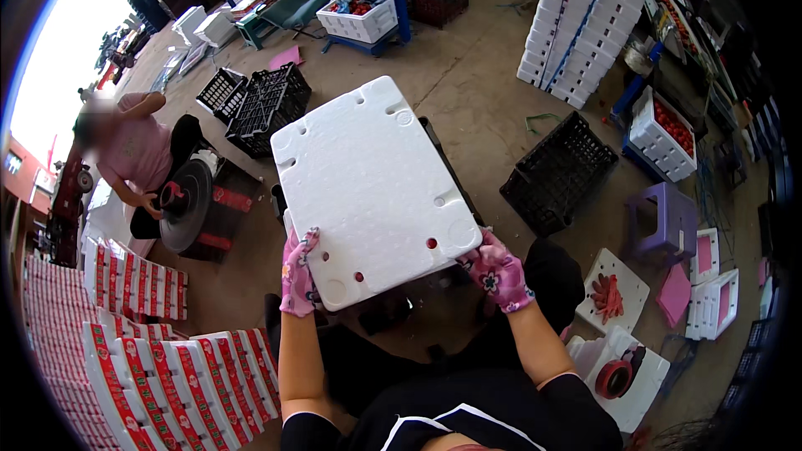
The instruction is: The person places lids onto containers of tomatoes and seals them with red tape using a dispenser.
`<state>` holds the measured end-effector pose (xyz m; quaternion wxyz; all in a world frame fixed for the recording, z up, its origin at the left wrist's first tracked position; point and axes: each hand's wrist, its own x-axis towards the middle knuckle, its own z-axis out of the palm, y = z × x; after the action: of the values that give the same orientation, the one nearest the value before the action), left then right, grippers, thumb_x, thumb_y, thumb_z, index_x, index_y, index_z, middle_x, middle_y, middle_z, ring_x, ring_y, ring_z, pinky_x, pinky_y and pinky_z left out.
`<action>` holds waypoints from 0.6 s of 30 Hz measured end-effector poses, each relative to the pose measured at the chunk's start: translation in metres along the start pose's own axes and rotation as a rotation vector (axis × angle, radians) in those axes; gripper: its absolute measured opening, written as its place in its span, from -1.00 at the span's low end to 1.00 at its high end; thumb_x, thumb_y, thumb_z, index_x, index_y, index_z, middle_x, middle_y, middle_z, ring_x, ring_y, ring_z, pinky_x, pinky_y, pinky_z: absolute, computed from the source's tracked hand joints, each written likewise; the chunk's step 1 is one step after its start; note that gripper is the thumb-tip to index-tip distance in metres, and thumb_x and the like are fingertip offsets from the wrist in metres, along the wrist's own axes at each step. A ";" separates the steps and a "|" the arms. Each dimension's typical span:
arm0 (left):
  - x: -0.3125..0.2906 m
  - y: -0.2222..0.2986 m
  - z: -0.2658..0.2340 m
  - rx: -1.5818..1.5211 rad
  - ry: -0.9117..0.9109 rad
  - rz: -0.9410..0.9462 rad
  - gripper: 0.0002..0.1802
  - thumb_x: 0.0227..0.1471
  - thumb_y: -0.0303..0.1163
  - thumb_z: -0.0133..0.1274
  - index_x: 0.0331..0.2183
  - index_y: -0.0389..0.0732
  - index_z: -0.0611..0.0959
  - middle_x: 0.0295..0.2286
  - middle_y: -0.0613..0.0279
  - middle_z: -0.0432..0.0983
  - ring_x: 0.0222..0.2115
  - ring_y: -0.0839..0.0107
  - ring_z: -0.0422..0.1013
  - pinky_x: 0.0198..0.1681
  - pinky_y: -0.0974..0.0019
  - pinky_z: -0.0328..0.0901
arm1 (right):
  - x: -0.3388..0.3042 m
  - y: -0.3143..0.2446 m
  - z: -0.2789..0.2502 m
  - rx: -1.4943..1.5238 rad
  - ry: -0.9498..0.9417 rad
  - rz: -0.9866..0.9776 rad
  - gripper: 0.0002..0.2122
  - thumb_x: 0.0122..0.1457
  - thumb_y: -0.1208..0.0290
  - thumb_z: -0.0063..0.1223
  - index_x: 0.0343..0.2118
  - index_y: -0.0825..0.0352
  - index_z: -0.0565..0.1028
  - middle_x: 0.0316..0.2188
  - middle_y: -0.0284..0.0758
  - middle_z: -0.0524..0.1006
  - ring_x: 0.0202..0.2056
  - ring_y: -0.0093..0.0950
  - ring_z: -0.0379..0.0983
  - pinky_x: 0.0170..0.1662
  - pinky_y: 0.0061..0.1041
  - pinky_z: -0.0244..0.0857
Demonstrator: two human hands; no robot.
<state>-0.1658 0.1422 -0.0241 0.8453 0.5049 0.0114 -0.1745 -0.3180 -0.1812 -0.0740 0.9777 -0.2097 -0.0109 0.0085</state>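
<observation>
A white foam box is held up in front of me, its broad flat face toward me. Small holes and notches run near its edges, and red shows through a few of the holes closest to me. My left hand, in a pink flowered glove, grips the near left corner. At the near right corner my right hand, gloved the same way, has its fingers closed around the edge. The undersides of both grips are hidden by the box. Behind it, part of a dark crate edge shows.
A black crate lies right of the box; a purple stool stands farther right. Red gloves and a tape roll rest on foam pieces. Taped boxes are stacked at left, near a seated person.
</observation>
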 end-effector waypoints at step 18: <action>0.001 -0.045 -0.040 0.326 0.123 0.044 -0.15 0.00 -0.48 -0.08 0.32 -0.17 0.07 0.18 0.22 0.17 -0.06 0.46 0.33 -0.01 0.41 0.25 | 0.020 0.065 -0.017 -1.026 0.370 -0.212 -0.47 0.28 0.50 -0.16 0.31 0.40 0.09 0.25 -0.25 0.24 0.07 -0.52 0.27 0.19 -0.58 0.07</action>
<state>-0.1724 0.1567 -0.0821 0.7535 0.6451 0.0238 -0.1243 -0.2988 -0.1289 -0.1158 0.7312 -0.6547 0.1374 -0.1334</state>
